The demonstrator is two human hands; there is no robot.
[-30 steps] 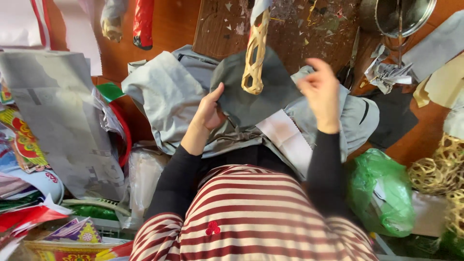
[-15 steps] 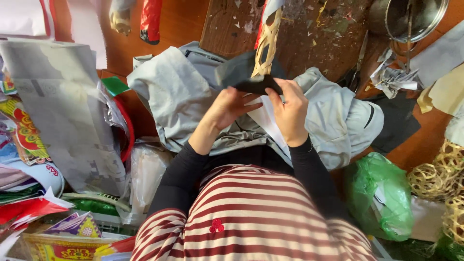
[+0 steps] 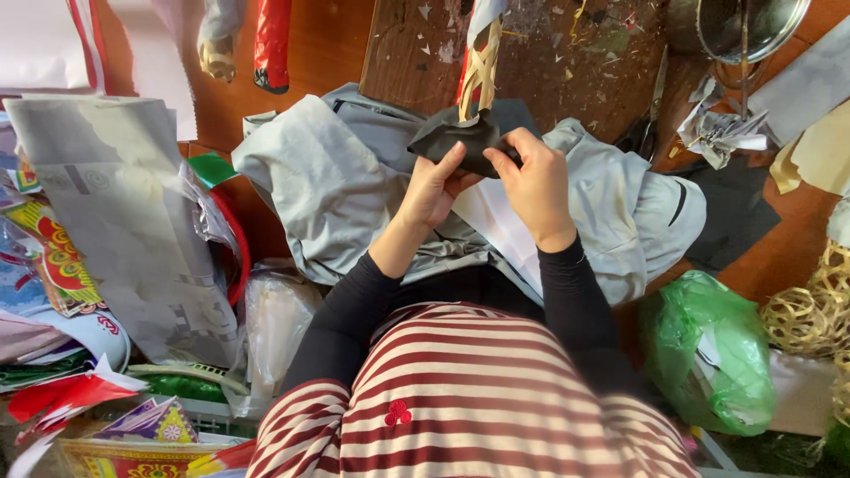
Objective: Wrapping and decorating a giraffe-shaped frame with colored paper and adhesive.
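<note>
Black paper (image 3: 460, 137), grey jacket (image 3: 328, 186)

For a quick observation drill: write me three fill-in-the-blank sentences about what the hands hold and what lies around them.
1. Both hands, the left hand and right hand, grip a crumpled piece of ____ paper.
2. Under the hands lies a ____ garment.
3. The plastic bag by the person's right elbow is ____.

Missing words: black; grey; green

Green plastic bag (image 3: 708, 350), metal pot (image 3: 748, 26), scissors (image 3: 651, 111)
</note>
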